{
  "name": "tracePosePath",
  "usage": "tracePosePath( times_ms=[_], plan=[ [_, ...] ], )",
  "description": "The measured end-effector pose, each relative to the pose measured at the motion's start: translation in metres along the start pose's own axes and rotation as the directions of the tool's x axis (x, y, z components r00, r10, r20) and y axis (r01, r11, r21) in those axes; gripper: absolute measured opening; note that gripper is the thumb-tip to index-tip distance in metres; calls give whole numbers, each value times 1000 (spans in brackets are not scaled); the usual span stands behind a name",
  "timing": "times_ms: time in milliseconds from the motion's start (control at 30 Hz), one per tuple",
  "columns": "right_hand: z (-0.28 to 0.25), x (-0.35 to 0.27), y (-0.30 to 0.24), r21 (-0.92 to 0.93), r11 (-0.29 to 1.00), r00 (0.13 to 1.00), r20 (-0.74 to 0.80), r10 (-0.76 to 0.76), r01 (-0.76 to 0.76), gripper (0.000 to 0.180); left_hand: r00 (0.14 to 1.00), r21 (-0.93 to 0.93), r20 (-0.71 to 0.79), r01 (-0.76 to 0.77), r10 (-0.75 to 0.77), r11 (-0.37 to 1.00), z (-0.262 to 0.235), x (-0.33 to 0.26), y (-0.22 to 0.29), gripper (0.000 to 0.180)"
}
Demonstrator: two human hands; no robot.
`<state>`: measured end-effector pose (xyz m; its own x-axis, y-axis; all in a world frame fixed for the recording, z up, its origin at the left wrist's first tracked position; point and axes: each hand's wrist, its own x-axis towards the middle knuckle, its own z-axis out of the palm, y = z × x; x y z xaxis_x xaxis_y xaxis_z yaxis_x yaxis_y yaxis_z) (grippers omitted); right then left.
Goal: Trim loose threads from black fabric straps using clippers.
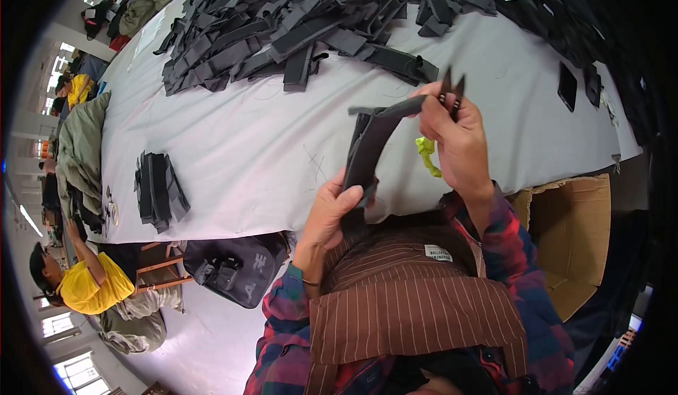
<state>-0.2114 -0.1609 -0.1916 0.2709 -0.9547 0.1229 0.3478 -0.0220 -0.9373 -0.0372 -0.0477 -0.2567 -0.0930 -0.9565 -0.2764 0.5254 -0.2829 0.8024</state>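
My left hand (326, 210) is closed around dark grey fabric strips (374, 144), thumb pressed on top, above the table's near edge. One strip curves up and to the right, its far end pinched by the fingers of my right hand (458, 140). That hand also holds thread snips (452, 92), blades pointing up and away. A yellow-green ribbon (426, 153) hangs beside the palm; whether it is tied to the snips is hidden. A small stack of similar strips (159, 190) lies at the left of the table.
A large heap of dark strips (282, 31) covers the table's far side. Black garments (544, 27) and a phone (567, 87) lie at the right. Below stand an open cardboard box (572, 239) and a black bag (247, 271). A co-worker in yellow (95, 285) is at the left.
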Motion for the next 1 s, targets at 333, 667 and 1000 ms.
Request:
tracePosePath(
  times_ms=[333,667,1000],
  plan=[
    [-23,-38,28,112,834,823,278,496,-540,28,755,887,316,-450,575,104,5,12,50,45],
    [-24,-46,43,-376,919,940,255,228,-121,10,632,984,177,-137,755,-115,-2,29,40,69],
    [-11,-56,55,-675,646,928,335,-163,357,13,926,157,-330,-135,181,978,2,35,5,39]
  ],
)
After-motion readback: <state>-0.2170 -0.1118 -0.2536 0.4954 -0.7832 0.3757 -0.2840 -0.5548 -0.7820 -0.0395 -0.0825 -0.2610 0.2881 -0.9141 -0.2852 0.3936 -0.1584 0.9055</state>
